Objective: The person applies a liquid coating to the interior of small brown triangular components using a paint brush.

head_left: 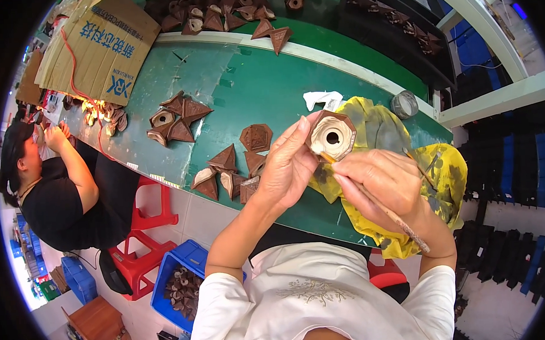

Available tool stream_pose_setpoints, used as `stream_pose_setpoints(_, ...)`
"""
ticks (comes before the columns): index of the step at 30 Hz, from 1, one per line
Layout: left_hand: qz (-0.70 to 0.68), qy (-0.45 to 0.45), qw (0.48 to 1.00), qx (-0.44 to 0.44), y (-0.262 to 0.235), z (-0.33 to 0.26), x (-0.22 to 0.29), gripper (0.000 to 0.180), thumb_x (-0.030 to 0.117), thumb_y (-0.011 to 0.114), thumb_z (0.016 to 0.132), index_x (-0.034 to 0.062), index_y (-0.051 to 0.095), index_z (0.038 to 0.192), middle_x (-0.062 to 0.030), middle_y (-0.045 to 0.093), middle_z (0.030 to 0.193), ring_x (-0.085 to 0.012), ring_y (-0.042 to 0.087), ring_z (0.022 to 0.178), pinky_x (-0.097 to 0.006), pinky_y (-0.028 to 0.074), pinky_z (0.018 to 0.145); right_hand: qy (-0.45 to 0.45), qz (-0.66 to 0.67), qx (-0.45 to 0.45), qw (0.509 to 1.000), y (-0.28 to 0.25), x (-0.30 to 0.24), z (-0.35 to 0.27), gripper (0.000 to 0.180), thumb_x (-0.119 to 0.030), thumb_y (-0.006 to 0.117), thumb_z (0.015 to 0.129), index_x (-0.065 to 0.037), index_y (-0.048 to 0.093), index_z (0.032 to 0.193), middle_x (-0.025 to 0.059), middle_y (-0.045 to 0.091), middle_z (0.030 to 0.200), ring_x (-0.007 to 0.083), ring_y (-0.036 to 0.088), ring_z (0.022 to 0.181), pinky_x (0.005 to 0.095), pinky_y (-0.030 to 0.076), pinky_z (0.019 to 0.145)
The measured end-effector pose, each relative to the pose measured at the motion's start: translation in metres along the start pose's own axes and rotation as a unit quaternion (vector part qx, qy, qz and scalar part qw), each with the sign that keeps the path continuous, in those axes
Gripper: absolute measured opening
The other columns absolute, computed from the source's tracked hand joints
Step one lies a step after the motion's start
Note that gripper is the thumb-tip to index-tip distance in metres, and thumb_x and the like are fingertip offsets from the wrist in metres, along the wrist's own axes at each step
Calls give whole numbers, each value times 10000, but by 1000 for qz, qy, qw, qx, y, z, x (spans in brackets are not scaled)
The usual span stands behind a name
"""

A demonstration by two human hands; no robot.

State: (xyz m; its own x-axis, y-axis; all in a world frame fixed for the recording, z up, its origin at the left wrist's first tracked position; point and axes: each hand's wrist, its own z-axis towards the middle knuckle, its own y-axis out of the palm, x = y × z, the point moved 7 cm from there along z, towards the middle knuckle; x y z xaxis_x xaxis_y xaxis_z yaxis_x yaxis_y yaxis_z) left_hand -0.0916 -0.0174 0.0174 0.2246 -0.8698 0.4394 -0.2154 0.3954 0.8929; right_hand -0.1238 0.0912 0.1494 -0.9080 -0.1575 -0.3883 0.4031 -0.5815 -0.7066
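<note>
My left hand (291,169) grips the edge of a brown hexagonal piece (344,144), its cream-coloured hollow side facing up around a dark keyhole-shaped opening. In my right hand (387,178) is a thin paintbrush (389,212) with a worn handle. Its tip touches or nearly touches the cream inner wall near my left fingertips. Beneath and beside the right hand spreads a stained yellow cloth (376,114). Several similar brown pointed pieces (224,160) lie left of my left hand, and another cluster (184,126) sits farther left on the green table (259,79).
A round cup (404,104) and a crumpled white scrap (322,99) stand behind the cloth. More brown pieces (217,13) fill the far ledge. A cardboard box (100,47) and a red cord are at left, near a seated person (60,185). On the floor are a blue crate (185,254) and red stools (149,206).
</note>
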Motion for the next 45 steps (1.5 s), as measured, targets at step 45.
stream_pose_setpoints(45,122,115,986,20,-9,-3,7,368,221,590,1004,-26,589,1276,-86,618,1230,-174,584,1158,-353,470,1019,95,11,27,995,-16,25,-17,163,79,744,737,29,677,877,138,682,767,248,688,641,321,534,547)
